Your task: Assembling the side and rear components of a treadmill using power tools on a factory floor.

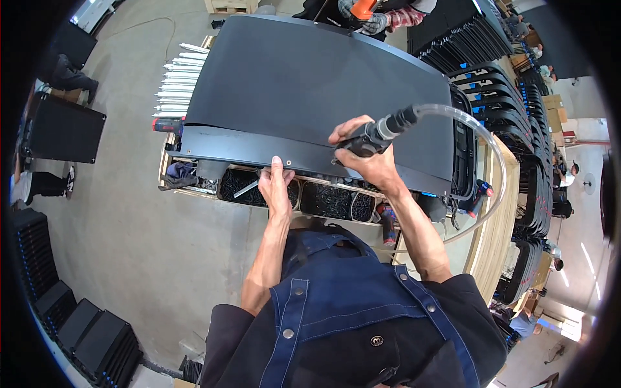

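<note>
A large dark grey panel [310,84] lies before me, with a long dark metal strip [239,143] along its near edge. My left hand [277,187] is closed on that strip near its middle, thumb pressed on the top face and fingers curled at the front edge. Whether a small part sits under those fingers is hidden. In my right hand [369,155] is a black air-powered driver [370,141], held over the strip to the right of my left hand. A clear hose [495,139] runs from its rear end in a loop to the right. The tool's tip is hidden.
Bins of black screws [323,199] stand under the near edge. Cordless drivers [387,223] lie around the bench, one at its left end [169,125]. Silver tubes [184,81] stick out at left. Across the panel, a co-worker's gloved hand [375,24] is beside an orange tool [363,9]. Black frames [498,97] stand stacked at right.
</note>
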The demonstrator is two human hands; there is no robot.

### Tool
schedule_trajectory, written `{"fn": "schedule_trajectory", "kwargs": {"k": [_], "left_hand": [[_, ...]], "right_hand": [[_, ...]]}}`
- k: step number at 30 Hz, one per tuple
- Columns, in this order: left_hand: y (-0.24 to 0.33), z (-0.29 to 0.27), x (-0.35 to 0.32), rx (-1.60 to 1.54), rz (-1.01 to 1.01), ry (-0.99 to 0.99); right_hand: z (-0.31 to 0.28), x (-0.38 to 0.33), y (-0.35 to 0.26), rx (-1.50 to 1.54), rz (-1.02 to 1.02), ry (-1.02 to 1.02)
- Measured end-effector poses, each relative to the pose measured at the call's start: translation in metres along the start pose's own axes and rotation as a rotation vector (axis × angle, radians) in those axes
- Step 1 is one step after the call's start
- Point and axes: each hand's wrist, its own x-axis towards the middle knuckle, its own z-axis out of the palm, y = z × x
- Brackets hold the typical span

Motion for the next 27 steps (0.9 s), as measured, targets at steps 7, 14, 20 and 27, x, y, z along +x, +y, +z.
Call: {"fn": "schedule_trajectory", "kwargs": {"k": [7,14,20,27], "left_hand": [[-0.004,-0.003,0.008,-0.003,0.002,-0.042],[0.0,-0.011,0.004,0.049,-0.029,-0.045],[0.001,-0.01,0.005,0.038,0.001,-0.035],[0.004,-0.005,0.008,-0.019,-0.046,-0.025]], "right_hand": [[0.007,0.01,-0.006,-0.02,0.044,0.05],[-0.019,-0.004,0.018,0.09,-0.004,0.121],[0.01,-0.012,0.011,0.003,-0.034,0.081],[0.026,0.011,-0.006,-0.13,0.02,0.064]]}}
